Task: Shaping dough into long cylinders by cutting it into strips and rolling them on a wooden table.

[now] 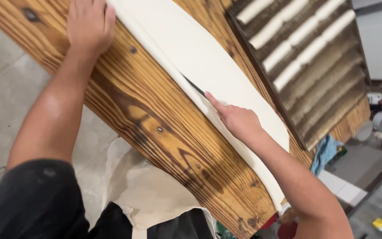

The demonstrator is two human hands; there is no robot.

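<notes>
A broad wooden table of dark-grained, burnt-looking pine lies under both hands and runs slantwise through the view. On it, beneath and beyond the hands, is a long sheet of dough, pale cream, smooth and matte, rolled thin and flat. A narrow strip runs along its near edge, parted from the main sheet by a straight cut that ends just ahead of the right fingertips.

Beyond the right hand, past the far edge of the dough, a dark tray with a coarse, ribbed brown lining holds short white dough sticks laid end to end in rows.

Below the left forearm a beige apron hangs over the person's front.

The left hand lies flat, fingers together and spread on nothing, pressing the wood right at the dough's near edge; it grips nothing.

The right hand rests on the dough, index finger stretched forward along a thin dark knife blade that shows just ahead of the fingertip in the cut. The other fingers are curled under, clamped on the handle, which is hidden.
</notes>
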